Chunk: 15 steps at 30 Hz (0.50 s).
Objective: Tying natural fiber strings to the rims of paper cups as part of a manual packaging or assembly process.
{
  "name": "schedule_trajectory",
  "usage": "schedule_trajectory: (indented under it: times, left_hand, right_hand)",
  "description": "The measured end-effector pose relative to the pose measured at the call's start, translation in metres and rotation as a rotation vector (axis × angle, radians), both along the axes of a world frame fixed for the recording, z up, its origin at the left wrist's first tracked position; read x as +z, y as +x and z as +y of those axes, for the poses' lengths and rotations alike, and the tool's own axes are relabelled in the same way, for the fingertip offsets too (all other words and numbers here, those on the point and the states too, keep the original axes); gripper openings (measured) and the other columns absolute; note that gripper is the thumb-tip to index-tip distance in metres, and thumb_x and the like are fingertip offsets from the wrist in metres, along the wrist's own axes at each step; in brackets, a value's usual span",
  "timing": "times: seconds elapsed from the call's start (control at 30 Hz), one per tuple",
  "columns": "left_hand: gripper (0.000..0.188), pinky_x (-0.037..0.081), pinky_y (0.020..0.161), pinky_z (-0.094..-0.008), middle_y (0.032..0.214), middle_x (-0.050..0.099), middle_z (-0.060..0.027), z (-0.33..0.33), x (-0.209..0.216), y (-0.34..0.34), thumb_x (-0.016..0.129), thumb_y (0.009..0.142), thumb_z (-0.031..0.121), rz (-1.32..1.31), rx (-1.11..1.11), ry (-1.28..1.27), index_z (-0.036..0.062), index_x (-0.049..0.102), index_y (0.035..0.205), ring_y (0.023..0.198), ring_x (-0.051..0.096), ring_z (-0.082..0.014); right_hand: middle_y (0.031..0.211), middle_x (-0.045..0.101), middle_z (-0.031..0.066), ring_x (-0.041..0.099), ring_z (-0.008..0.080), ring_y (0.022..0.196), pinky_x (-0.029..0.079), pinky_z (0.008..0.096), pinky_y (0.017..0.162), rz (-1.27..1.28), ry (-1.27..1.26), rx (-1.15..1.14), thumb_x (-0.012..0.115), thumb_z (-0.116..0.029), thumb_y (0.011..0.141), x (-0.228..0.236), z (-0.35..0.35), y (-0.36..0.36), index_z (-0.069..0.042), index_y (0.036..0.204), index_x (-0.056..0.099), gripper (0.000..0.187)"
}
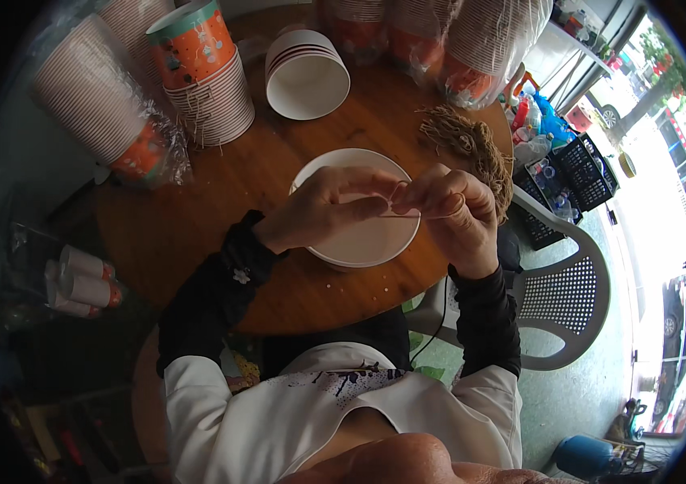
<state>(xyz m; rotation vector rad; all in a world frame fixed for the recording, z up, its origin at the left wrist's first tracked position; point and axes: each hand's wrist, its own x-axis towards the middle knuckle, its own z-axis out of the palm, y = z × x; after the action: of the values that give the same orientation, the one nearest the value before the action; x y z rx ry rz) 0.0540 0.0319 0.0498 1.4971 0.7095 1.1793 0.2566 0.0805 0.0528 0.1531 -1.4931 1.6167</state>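
Observation:
Above a white paper tub [363, 244] my left hand [319, 206] and my right hand [464, 218] meet, fingertips almost touching. Thumb and finger are pinched together on each hand. Whatever is between them is too small to make out. The tub stands on the round wooden table with its mouth up, and both hands partly cover its rim. To the right of my right hand lies a bundle of brown string [468, 137] on the table's edge.
A short stack of white tubs [308, 89] lies tipped beyond the hands. Tall stacks of orange-patterned tubs [212, 97], some plastic-wrapped, line the far side. A grey chair [565, 298] and black crates [577, 177] are at right. More wrapped cups [85, 282] sit at lower left.

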Motion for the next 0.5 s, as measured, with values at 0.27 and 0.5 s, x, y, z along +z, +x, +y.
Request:
schedule_trajectory:
  times: [0.27,0.5]
  left_hand:
    - [0.020,0.051,0.088,-0.0315,0.096,0.069,-0.0041,0.007,-0.013,-0.001,0.068,0.089,0.010,0.370,0.089,0.108,0.0016,0.066,0.107,0.086,0.066,-0.0136]
    - [0.022,0.045,0.099,-0.0420,0.086,0.063,-0.0080,-0.008,-0.004,0.029,0.071,0.080,0.007,0.910,0.293,0.910,0.0056,0.065,0.102,0.085,0.063,-0.0228]
  right_hand:
    - [0.090,0.066,0.0110,0.064,0.0210,0.088,0.051,0.0332,0.079,-0.420,0.272,-0.428,0.070,-0.008,0.085,0.000,-0.027,0.059,0.001,0.086,0.065,0.011]
    - [0.116,0.065,0.0094,0.064,0.0090,0.077,0.054,0.0256,0.064,-0.613,-0.143,-0.624,0.049,0.014,0.086,-0.015,-0.060,0.077,0.002,0.110,0.059,0.029]
